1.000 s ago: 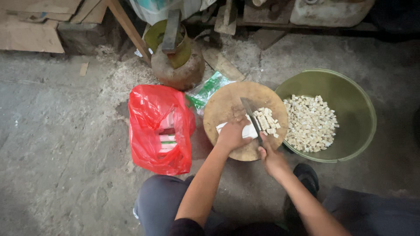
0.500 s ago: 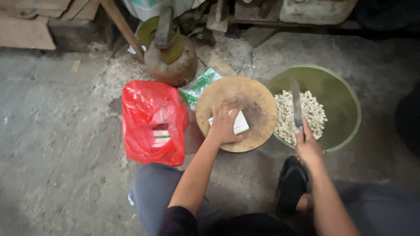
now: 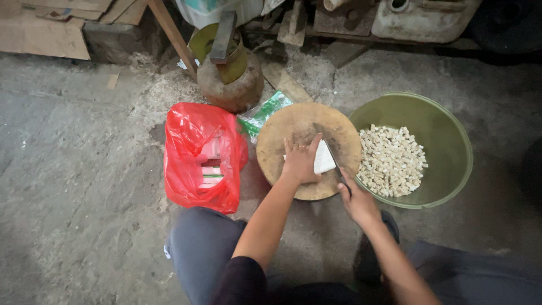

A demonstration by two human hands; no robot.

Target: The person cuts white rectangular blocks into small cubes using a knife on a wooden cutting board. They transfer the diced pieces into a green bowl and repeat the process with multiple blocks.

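A rough workshop or shed floor: bare concrete (image 3: 79, 186) strewn with sawdust (image 3: 164, 96), wooden planks (image 3: 56, 28), and a rusty gas cylinder (image 3: 228, 85).

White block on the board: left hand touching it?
Touching. Head view shows the left hand pressed flat on the white block, fingers overlapping its top.

White rectangular block (image 3: 323, 158) lay flat on round wooden board (image 3: 293, 121), pinned under left hand (image 3: 301, 161), dark knife (image 3: 334, 159) (blade edge down) set against its right side, gripped by right hand (image 3: 357, 199).
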